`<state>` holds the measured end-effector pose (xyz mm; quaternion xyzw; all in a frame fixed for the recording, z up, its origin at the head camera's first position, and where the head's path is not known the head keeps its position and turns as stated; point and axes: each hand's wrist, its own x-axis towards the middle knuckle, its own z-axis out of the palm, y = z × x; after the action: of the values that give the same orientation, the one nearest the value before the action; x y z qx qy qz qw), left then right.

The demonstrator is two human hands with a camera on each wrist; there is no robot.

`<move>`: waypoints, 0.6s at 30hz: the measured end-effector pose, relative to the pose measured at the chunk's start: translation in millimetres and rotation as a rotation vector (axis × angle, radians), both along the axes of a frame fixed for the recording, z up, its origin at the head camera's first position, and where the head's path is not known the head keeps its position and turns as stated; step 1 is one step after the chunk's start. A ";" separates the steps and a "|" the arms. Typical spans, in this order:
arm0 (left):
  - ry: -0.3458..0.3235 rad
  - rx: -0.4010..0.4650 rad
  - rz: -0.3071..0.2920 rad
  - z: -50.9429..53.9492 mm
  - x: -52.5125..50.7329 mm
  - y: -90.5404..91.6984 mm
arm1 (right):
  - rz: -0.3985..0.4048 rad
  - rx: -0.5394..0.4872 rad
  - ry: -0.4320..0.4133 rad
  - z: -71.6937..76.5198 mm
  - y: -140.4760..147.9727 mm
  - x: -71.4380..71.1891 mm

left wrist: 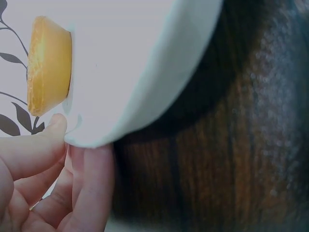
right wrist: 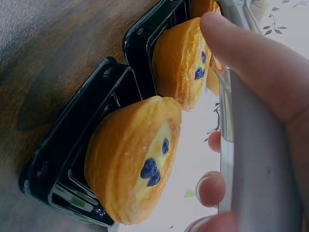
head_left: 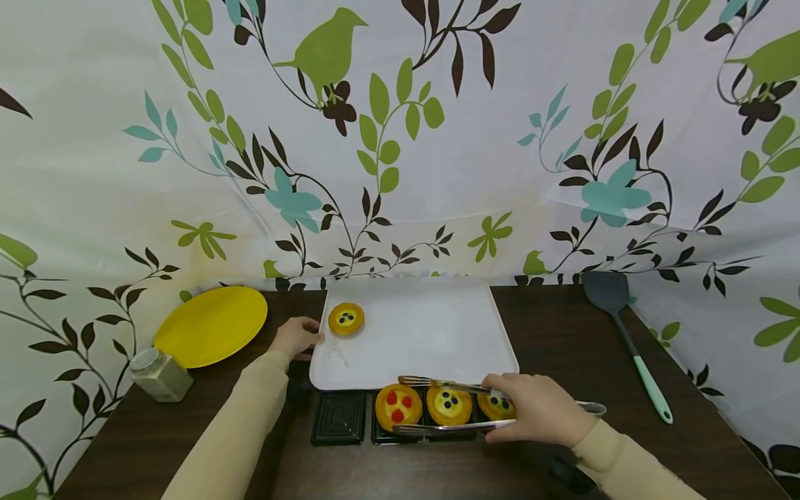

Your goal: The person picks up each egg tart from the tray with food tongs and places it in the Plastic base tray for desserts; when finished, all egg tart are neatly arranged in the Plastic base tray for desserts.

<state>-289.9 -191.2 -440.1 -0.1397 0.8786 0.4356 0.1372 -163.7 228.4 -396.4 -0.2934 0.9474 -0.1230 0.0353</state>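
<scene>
My left hand [head_left: 297, 337] pinches the left rim of the white tray [head_left: 425, 340], thumb above and fingers beneath, as the left wrist view shows [left wrist: 63, 179]. One blueberry tart [head_left: 346, 319] sits on the tray near that hand. The right hand [head_left: 540, 410] grips metal tongs [head_left: 450, 384], their arms apart over the black compartments. A tart with red topping [head_left: 398, 407] and two blueberry tarts [head_left: 449, 405] stand there in a row; the right one is partly hidden by the hand. In the right wrist view two blueberry tarts [right wrist: 135, 162] rest in black holders [right wrist: 63, 130].
A yellow plate [head_left: 212, 326] and a jar [head_left: 160, 375] stand at the left. A spatula with a mint handle [head_left: 652, 389] lies at the right. One black compartment [head_left: 338, 418] at the left of the row holds no tart. Patterned cloth [head_left: 400, 139] hangs behind the table.
</scene>
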 end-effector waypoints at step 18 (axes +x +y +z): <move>-0.013 0.009 0.002 1.9 1.8 1.1 | 0.015 0.003 0.030 -1.6 -0.9 1.3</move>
<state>-288.1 -190.1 -438.2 -0.1427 0.8757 0.4385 0.1431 -162.3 227.5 -398.0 -0.3025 0.9457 -0.1169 0.0225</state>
